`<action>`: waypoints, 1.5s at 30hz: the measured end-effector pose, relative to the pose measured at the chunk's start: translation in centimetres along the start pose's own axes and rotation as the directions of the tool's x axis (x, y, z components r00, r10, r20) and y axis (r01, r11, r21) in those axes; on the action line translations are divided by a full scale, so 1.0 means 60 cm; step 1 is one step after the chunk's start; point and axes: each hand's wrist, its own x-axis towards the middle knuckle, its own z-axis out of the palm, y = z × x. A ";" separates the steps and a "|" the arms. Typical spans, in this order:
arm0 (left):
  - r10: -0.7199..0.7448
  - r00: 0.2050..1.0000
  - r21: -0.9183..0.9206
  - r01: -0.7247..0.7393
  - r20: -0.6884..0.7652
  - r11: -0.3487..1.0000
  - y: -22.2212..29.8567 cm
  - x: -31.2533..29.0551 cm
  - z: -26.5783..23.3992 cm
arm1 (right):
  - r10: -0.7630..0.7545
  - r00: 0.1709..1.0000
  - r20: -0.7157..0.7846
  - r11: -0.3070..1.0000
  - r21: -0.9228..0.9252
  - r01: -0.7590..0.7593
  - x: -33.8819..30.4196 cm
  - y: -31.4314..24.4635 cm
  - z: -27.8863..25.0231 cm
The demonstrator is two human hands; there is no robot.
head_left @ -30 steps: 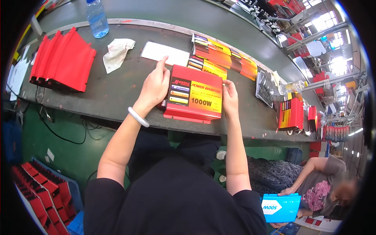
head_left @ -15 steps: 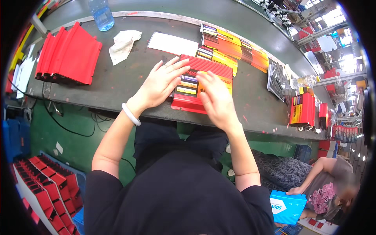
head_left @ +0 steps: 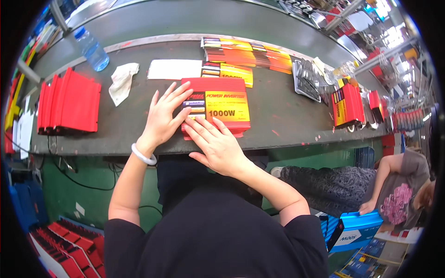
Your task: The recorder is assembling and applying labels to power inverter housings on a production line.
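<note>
The person's right hand point(head_left: 215, 143) is nearest, palm down and open, its fingers lying on the near left part of a yellow-and-black printed label point(head_left: 227, 113). Just farther, the left hand point(head_left: 160, 118) rests with spread fingers over the left side of a red ribbed metal box point(head_left: 215, 83). Neither hand grips anything. The box lies flat on a dark grey workbench point(head_left: 287, 109), near its front edge. The label is already on its upper face; with fingers upon it, I judge the smoothing unfinished. The print reads upright to the person, and the box's long axis seems to run left to right. Beyond are a white paper sheet point(head_left: 174, 69) and a fanned stack of similar labels point(head_left: 245, 53), not yet used.
</note>
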 end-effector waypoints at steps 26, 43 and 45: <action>-0.401 0.915 -0.420 0.346 -0.048 0.839 -0.015 -0.007 0.053 | 0.721 0.692 0.032 0.557 0.567 -0.607 0.000 0.206 0.011; -0.352 0.931 -0.510 0.259 -0.094 0.820 0.023 -0.017 0.059 | 0.709 0.703 -0.050 0.483 0.762 -0.433 -0.039 0.193 0.004; -0.425 0.901 -0.783 0.198 -0.092 0.590 0.068 -0.013 0.044 | 0.705 0.709 -0.025 0.455 0.783 -0.424 -0.038 0.162 -0.015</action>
